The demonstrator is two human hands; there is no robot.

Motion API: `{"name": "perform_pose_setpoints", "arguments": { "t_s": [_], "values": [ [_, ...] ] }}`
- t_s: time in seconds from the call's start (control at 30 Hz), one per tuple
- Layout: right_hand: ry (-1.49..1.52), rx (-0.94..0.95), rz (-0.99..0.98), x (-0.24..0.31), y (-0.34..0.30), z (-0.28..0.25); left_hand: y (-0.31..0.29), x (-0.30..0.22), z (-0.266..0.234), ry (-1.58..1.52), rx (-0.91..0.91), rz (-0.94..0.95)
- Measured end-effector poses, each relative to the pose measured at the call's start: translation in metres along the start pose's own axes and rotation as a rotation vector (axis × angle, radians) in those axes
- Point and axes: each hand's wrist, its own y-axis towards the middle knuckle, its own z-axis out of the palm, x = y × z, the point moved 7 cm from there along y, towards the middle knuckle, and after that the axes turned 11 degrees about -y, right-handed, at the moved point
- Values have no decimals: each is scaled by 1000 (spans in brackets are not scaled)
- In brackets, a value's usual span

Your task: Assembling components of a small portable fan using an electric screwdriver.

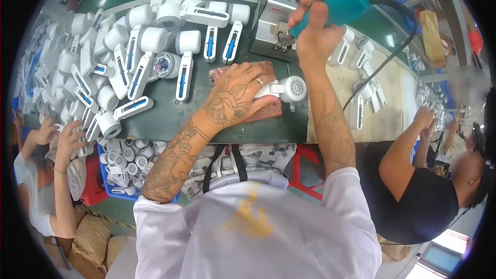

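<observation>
My left hand [238,93] is closed around the handle of a white handheld fan [293,89], pressing it down on a reddish-brown pad [268,111]. The fan's round grille head sticks out to the right of my fingers. Higher up, my right hand [318,28] grips a teal electric screwdriver [345,4], with a black cord looping from its back end. The screwdriver's front end points left and down to the metal front of a grey box-shaped machine [281,10], probably a screw feeder. Whether the tip touches it, I cannot tell.
Many white fans [155,41], several with open handles showing blue inside, pile up on the left of the green table [222,132]. More lie on a pale board [387,119] at right. A blue crate [111,188] of white parts stands below. Co-workers sit on both sides.
</observation>
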Motion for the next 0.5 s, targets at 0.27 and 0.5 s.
{"name": "perform_pose_setpoints", "arguments": {
  "t_s": [0.27,0.5],
  "values": [
    [32,56,152,-6,-9,7,-3,4,0,-29,-21,-55],
    [202,64,333,19,-47,-13,-5,8,7,-31,-30,-89]
  ]
}}
